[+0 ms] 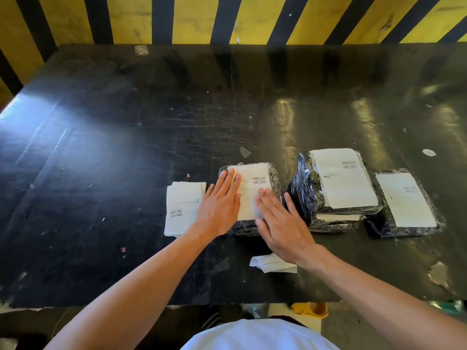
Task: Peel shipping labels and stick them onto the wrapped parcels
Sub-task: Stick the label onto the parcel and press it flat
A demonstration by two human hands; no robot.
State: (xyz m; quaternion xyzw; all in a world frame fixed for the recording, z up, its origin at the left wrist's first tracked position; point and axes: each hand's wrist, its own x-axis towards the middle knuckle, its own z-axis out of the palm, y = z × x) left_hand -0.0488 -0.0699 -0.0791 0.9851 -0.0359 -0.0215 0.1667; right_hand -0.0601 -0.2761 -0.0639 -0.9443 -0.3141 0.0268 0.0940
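Progress: parcels on the right look done. A stack of wrapped parcels (336,188) carries a shipping label on top, with another label edge peeking out from the parcel beneath it, and a single labelled parcel (404,203) lies just right of that stack. The parcel in hand (249,198) sits near the middle of the black bench (126,147), its label (249,190) already laid on the top face with barcode at the upper right. The step appears to be smoothing that label down. What's left: a small pile of unused labels (183,208) lies just left of this parcel, so more sticking likely remains, though no unlabelled parcels are visible. A scrap of peeled backing paper (271,263) lies on the bench close to the person, partly under the right wrist.

Left hand (219,203): flat, palm down, fingers (231,180) straight and close together, pressing on the label's left edge and the parcel; grips nothing. Right hand (280,223): also flat, fingers (265,200) slightly spread, resting on the lower right part of the label; grips nothing. Right fingertips are slightly blurred.
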